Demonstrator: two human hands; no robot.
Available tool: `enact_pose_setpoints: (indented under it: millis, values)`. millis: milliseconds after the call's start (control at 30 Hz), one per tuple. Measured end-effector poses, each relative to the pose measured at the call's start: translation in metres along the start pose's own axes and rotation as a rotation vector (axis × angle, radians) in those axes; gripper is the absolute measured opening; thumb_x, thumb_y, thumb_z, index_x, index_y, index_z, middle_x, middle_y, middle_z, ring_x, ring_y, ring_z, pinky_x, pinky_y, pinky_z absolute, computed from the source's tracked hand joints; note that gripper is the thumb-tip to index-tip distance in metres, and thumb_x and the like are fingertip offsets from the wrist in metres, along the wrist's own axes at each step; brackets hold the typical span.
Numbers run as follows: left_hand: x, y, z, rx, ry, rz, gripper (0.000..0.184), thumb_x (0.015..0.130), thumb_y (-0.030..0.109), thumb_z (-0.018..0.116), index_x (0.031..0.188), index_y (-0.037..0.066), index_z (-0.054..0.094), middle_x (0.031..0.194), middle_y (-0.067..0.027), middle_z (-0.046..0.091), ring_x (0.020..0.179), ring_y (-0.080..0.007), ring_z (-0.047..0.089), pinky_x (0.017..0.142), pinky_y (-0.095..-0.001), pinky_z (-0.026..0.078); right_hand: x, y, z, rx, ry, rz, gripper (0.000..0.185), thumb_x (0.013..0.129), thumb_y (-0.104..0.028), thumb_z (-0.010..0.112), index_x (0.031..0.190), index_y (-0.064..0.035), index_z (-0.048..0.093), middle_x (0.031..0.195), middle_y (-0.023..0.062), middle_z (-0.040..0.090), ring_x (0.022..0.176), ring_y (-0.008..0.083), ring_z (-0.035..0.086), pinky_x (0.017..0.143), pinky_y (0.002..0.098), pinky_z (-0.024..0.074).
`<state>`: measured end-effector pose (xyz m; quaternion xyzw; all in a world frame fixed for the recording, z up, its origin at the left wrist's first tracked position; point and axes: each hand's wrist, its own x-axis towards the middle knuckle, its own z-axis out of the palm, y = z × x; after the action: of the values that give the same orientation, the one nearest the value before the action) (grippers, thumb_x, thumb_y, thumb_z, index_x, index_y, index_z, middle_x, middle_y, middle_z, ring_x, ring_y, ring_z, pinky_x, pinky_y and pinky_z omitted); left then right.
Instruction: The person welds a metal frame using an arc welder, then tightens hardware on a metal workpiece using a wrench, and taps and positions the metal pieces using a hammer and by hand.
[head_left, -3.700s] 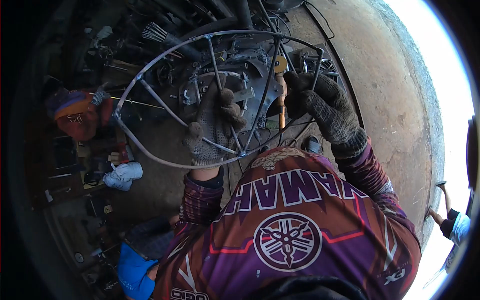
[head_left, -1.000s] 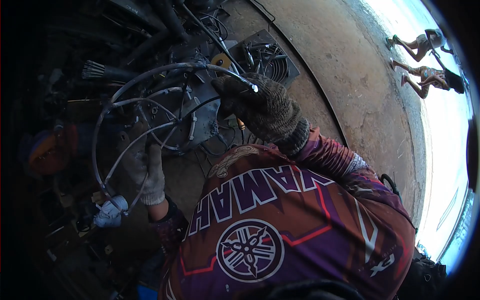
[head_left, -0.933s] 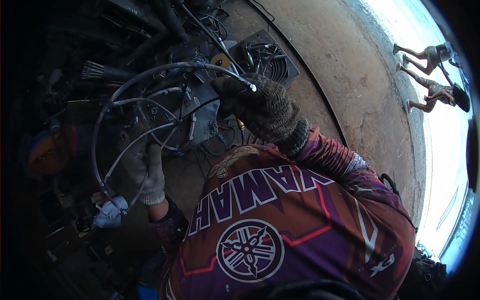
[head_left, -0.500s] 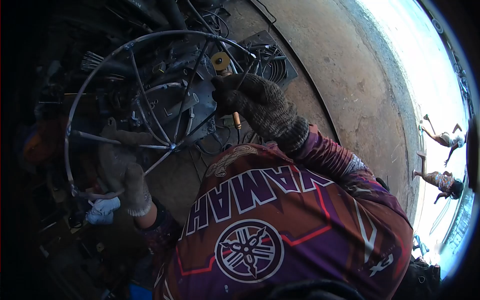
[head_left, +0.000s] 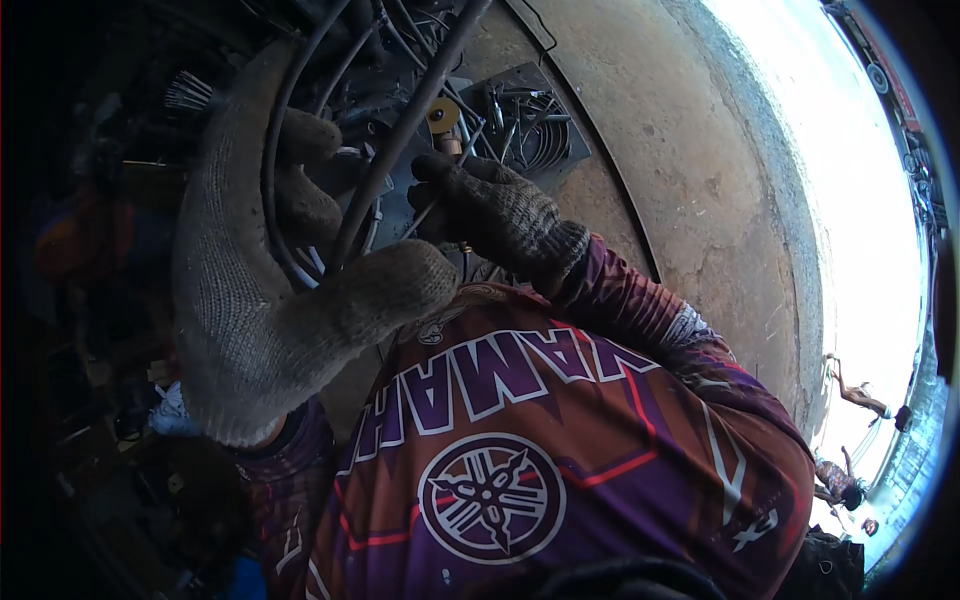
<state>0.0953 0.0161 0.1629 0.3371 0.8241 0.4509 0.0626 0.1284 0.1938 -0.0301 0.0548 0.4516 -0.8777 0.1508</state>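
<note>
Metal frame (head_left: pixel 384 160) is up in the air, to the left of the left corner of a metal plate (head_left: pixel 572 150), where some curved rods (head_left: pixel 552 138) lie. My gloved left hand (head_left: pixel 250 290) is wrapped around its bars, the thumb crossing over their lower part; my right hand (head_left: pixel 495 205) has its fingers closed on a thin rod (head_left: pixel 472 142), and whether it joins the frame I cannot tell. To hold this well, I judge the left palm should carry the weight, while the right fingers only steady, and the long bars should stay clear of the yellow disc (head_left: pixel 441 115). As for its look, the bars are round, dull and dark, one bent, one straighter; the upper part goes out of view.
</note>
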Motion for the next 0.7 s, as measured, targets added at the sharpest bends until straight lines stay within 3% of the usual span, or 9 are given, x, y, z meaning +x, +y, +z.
enact_pose_setpoints:
  millis: [133, 200, 600, 700]
  values:
    - [0.0, 0.009, 0.004, 0.047, -0.028, 0.006, 0.114, 0.071, 0.054, 0.086, 0.148, -0.008, 0.03, 0.096, 0.0013, 0.046, 0.072, -0.0018, 0.043, 0.056, -0.0159, 0.035, -0.008, -0.005, 0.007, 0.067, 0.031, 0.018, 0.049, 0.1, -0.042, 0.059, 0.132, -0.0054, 0.058, 0.113, 0.0099, 0.067, 0.103, 0.0193, 0.066, 0.087, 0.0316, 0.055]
    - [-0.002, 0.009, 0.004, 0.064, -0.049, 0.026, 0.114, 0.071, 0.053, 0.087, 0.148, -0.008, 0.029, 0.096, 0.0011, 0.046, 0.072, -0.0022, 0.043, 0.057, -0.0163, 0.036, -0.011, -0.01, 0.009, 0.077, 0.017, 0.052, 0.044, 0.102, -0.036, 0.057, 0.133, -0.0041, 0.055, 0.105, 0.0093, 0.068, 0.09, 0.0183, 0.068, 0.083, 0.0323, 0.0552]
    - [-0.004, -0.001, 0.003, 0.127, -0.105, 0.089, 0.115, 0.069, 0.047, 0.089, 0.149, -0.008, 0.028, 0.096, 0.0002, 0.047, 0.075, -0.0044, 0.045, 0.061, -0.0188, 0.039, 0.002, 0.004, -0.007, -0.096, -0.019, 0.02, 0.043, 0.102, -0.035, 0.056, 0.132, -0.0031, 0.055, 0.098, 0.0115, 0.07, 0.091, 0.02, 0.069, 0.081, 0.0346, 0.0567]
    - [-0.006, 0.0, 0.005, 0.15, -0.117, 0.109, 0.116, 0.068, 0.046, 0.09, 0.149, -0.008, 0.027, 0.096, -0.0001, 0.047, 0.076, -0.005, 0.046, 0.062, -0.0194, 0.04, 0.016, 0.021, -0.015, 0.02, -0.048, 0.039, 0.042, 0.102, -0.034, 0.056, 0.131, -0.0031, 0.055, 0.093, 0.0114, 0.07, 0.09, 0.0205, 0.07, 0.08, 0.0349, 0.0568]
